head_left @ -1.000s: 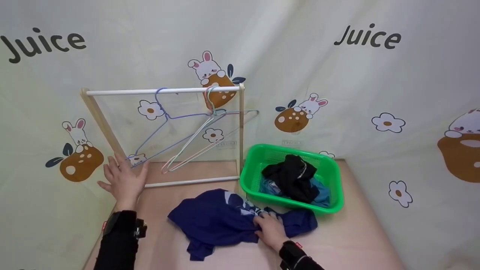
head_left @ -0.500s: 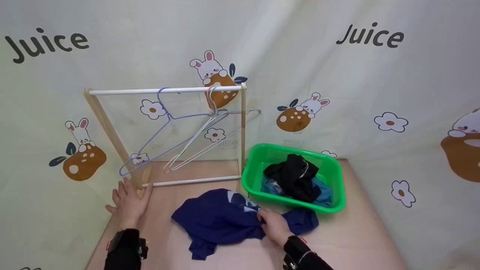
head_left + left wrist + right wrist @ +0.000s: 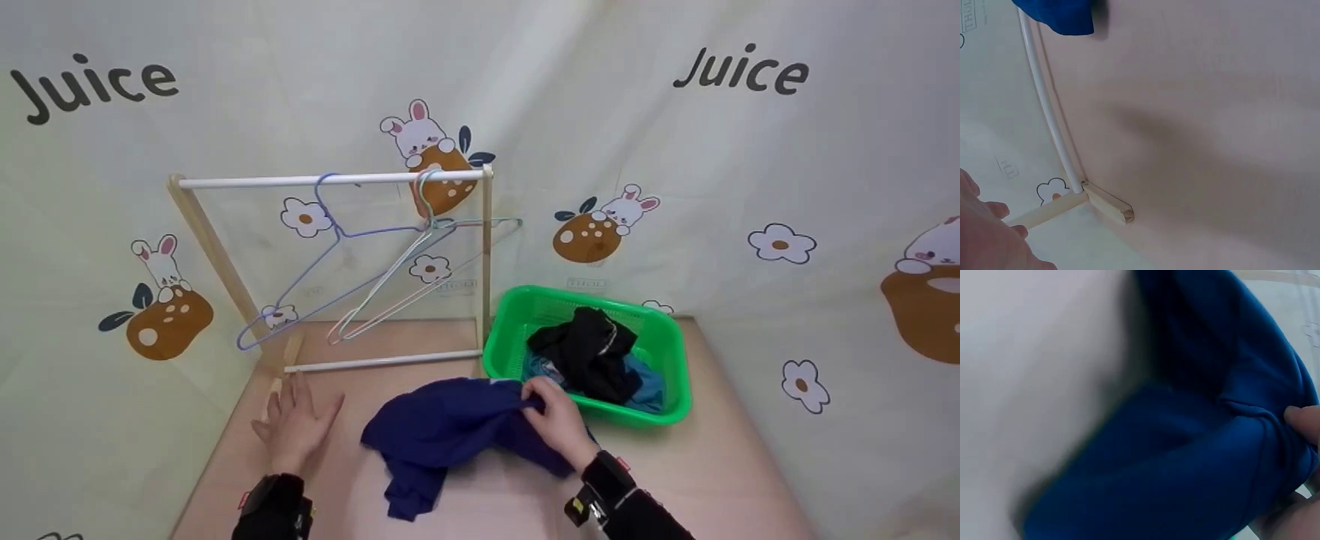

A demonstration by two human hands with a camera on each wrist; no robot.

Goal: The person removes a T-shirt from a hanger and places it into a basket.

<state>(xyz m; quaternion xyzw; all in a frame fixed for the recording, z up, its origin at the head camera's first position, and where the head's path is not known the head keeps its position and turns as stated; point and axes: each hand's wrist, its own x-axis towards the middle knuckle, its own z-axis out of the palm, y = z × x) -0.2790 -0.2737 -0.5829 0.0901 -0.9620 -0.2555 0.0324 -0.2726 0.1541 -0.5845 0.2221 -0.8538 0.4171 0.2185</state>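
Observation:
In the head view a crumpled navy blue shirt [image 3: 442,424] is partly raised off the table, its left end drooping to the surface. My right hand [image 3: 561,421] pinches its upper right edge. The right wrist view shows the thumb [image 3: 1304,423] pressed on the gathered cloth. My left hand [image 3: 296,424] holds nothing; its fingers are spread over the table beside the rack's wooden foot [image 3: 1109,203]. The clothes rack [image 3: 255,182] stands behind both hands, with a blue hanger [image 3: 300,279] and a pale green and pink pair of hangers [image 3: 382,274] on its bar.
A green plastic basket [image 3: 673,341] stands right of the rack, just behind my right hand. Black cloth [image 3: 589,352] and teal cloth [image 3: 646,386] lie in it. A printed curtain [image 3: 847,150] surrounds the pinkish table [image 3: 675,480] at the back and sides.
My right hand has taken hold of the shirt and lifted its right part, folding the white print mostly out of sight. My left hand has come away from the rack, down and to the right.

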